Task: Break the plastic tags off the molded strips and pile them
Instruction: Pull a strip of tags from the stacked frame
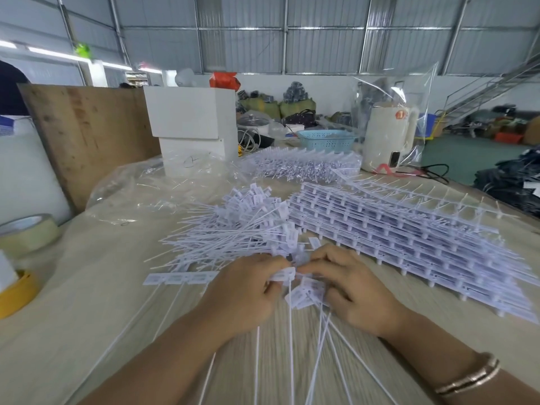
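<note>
Tag tails (257, 375) cut off below; hands (295, 285) hide strip joint.

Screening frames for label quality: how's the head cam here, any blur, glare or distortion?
Head view: strong wide-angle bowing at the edges, so the table curves; left hand, right hand and the tags they pinch are slightly motion-soft; the loose tag pile reads clearly; glare on the clear plastic bag; lighting even, shadows faint.

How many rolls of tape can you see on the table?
2. A beige tape roll lies at the table's left edge, and a yellow tape roll sits nearer, lower left, partly cut off by the frame. Others may be hidden out of view.
</note>
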